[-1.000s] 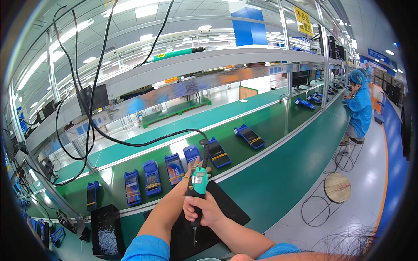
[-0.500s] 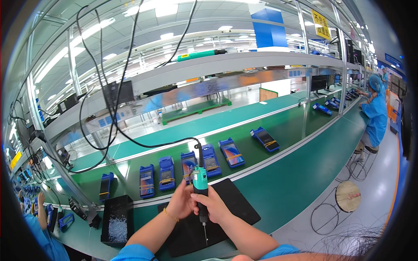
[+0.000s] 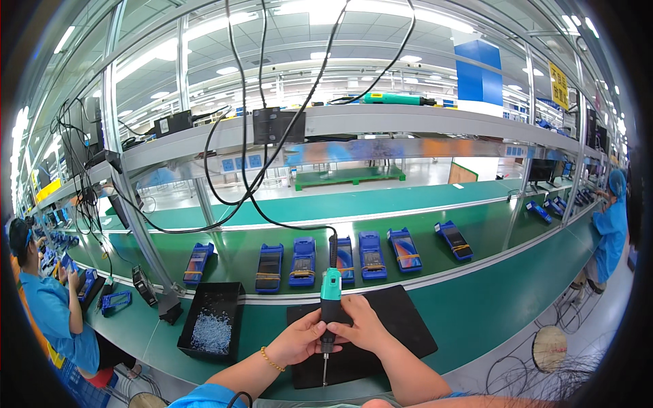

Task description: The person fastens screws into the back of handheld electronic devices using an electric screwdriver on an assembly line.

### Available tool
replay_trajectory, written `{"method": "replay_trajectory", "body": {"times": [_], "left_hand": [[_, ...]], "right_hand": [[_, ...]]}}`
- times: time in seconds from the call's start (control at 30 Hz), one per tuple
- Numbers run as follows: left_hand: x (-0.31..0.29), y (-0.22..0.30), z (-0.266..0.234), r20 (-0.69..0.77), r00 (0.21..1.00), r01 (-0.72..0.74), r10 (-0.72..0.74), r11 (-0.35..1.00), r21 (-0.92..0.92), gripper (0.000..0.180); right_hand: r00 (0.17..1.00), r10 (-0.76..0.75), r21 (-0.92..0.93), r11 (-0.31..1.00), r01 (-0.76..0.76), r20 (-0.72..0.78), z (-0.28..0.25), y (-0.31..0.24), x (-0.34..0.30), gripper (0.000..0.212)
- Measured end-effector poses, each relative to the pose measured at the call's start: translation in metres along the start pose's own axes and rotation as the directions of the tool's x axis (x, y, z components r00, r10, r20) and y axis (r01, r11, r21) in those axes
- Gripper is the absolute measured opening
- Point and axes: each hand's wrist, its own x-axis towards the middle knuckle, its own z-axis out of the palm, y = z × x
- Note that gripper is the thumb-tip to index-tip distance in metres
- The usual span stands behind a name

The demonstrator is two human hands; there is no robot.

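Note:
Upright over the black mat [image 3: 401,319], a green-and-black electric screwdriver [image 3: 331,285] points its long bit downward. My right hand [image 3: 362,325] is closed around its black grip from the right. From the left, my left hand [image 3: 298,340] is closed too, thumb and fingers pressed on the lower part of the same screwdriver near its collar. The bit's tip is bare of any device; whether it carries a screw is too small to tell. A black bin [image 3: 235,309] holding small pale-blue pieces stands left of my left hand.
Blue handheld devices with yellow bands, such as this one [image 3: 403,250], lie along the green conveyor [image 3: 435,268] beyond the mat. Black cables [image 3: 272,222] hang from the shelf [image 3: 381,117]. One co-worker [image 3: 51,306] sits at left, another [image 3: 607,221] at far right.
My view has turned to the left, bringing the left co-worker into fuller sight. My left fingers have moved down the screwdriver to its lower end. The right hand keeps its grip.

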Motion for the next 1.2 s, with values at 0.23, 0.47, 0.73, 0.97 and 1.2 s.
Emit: {"method": "replay_trajectory", "body": {"times": [0.23,0.47,0.73,0.97,1.2], "left_hand": [[-0.002,0.005,-0.037,-0.054,0.982,-0.177,0.178,0.984,0.023,0.054],[0.028,-0.02,-0.094,0.062,0.979,-0.165,0.193,0.937,-0.307,0.051],[0.032,-0.027,-0.102,0.164,0.957,-0.147,0.237,0.891,-0.43,0.036],[0.03,-0.02,-0.091,0.109,0.963,-0.187,0.248,0.9,-0.394,0.037],[0.03,-0.017,-0.086,0.137,0.941,-0.222,0.308,0.872,-0.436,0.04]], "right_hand": [[0.864,0.426,0.229,0.899,-0.372,-0.268,0.017,0.069,0.007,0.038],[0.66,0.522,-0.317,0.6,-0.734,-0.541,-0.025,0.191,0.054,0.069],[0.577,0.698,-0.387,0.437,-0.812,-0.423,-0.04,0.259,0.059,0.103],[0.68,0.633,-0.498,0.482,-0.72,-0.37,-0.032,0.264,0.064,0.1],[0.643,0.585,-0.363,0.533,-0.764,-0.495,-0.045,0.19,0.052,0.081]]}}
